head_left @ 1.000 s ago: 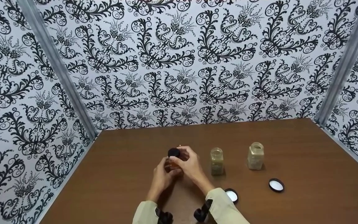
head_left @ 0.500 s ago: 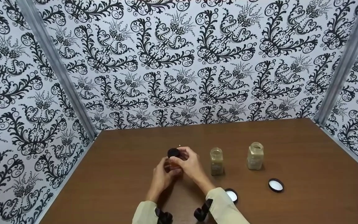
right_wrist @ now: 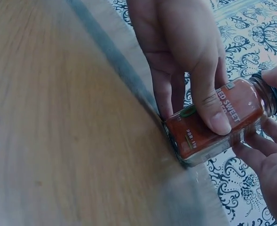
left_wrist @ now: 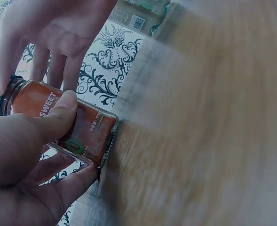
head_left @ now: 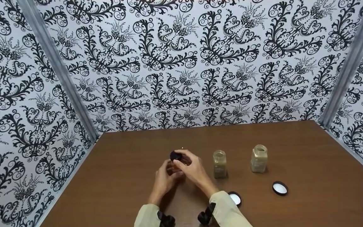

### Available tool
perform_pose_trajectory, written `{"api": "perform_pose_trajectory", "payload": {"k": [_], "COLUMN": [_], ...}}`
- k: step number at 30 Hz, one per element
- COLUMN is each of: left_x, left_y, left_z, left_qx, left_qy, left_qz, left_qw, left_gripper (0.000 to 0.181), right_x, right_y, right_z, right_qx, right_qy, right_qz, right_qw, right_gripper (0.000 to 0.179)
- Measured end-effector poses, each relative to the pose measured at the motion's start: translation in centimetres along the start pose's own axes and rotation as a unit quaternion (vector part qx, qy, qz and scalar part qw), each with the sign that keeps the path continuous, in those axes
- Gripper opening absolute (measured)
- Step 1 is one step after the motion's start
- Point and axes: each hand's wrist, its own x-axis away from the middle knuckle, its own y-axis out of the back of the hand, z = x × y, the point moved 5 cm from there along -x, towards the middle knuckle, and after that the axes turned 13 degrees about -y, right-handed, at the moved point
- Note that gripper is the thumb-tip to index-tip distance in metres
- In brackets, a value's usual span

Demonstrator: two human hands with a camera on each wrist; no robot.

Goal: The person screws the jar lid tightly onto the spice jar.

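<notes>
A glass spice jar of orange-red powder (left_wrist: 89, 129), its label reading "SWEET", stands at the middle of the table between both hands. My left hand (head_left: 163, 179) grips the jar's body, with the thumb (left_wrist: 63, 110) across the label. At the jar's neck, my right hand (head_left: 194, 167) pinches the black cap (head_left: 175, 155) between thumb and fingers. The cap sits on the jar's mouth. In the right wrist view, the right-hand fingers (right_wrist: 274, 132) curl by the neck, and the powder (right_wrist: 190, 136) fills most of the jar.
Two uncapped glass jars with pale contents stand to the right, a nearer jar (head_left: 220, 165) and a farther jar (head_left: 259, 159). One black lid (head_left: 280, 188) lies white side up at the right. Another lid (head_left: 235, 198) lies beside the right sleeve. Patterned walls (head_left: 169, 78) enclose the brown table (head_left: 121, 157).
My right hand has turned slightly, its fingers shifting round the cap so they cover more of its far side. The left hand and the other jars stay in place.
</notes>
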Motion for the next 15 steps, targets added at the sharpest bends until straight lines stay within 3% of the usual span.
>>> {"api": "perform_pose_trajectory", "payload": {"k": [7,15], "left_x": [0.12,0.10], "left_y": [0.07,0.04], "left_z": [-0.23,-0.21], "left_qx": [-0.002,0.003], "left_qy": [0.002,0.005], "left_qz": [0.008,0.003], "left_qw": [1.0000,1.0000], "left_gripper": [0.052,0.053], "right_x": [-0.37,-0.46], "right_y": [-0.08,-0.07], "right_z": [0.06,0.09], "right_qx": [-0.019,-0.023], "right_qy": [0.033,0.016], "right_qz": [-0.003,-0.011], "right_qw": [0.9993,0.9996], "right_gripper": [0.031,0.030]}}
